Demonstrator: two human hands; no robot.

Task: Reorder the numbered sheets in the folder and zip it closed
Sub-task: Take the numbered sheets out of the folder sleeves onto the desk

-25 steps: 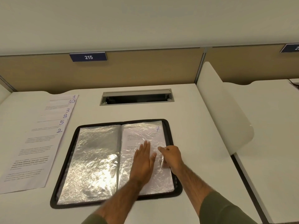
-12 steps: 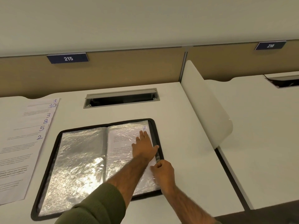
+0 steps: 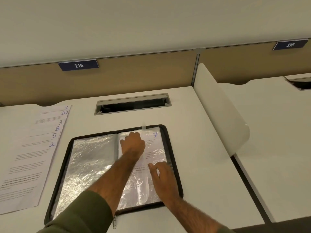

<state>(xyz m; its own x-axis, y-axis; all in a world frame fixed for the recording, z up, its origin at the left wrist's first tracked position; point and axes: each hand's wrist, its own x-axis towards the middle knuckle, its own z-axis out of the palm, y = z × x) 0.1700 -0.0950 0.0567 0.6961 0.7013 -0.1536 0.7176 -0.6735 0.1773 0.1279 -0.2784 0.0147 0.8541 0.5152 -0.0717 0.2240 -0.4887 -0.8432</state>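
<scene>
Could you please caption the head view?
Left hand at top of sheet 7 in the open folder; right hand rests lower on it.

The left hand covered the upper part of the sheet marked 7. Its fingertips were hidden behind its own knuckles, so its hold could not be told. The print on the loose sheets was too small to read, and that stack ran off the left edge. A pale strip at the folder's far rim was blurred.
</scene>
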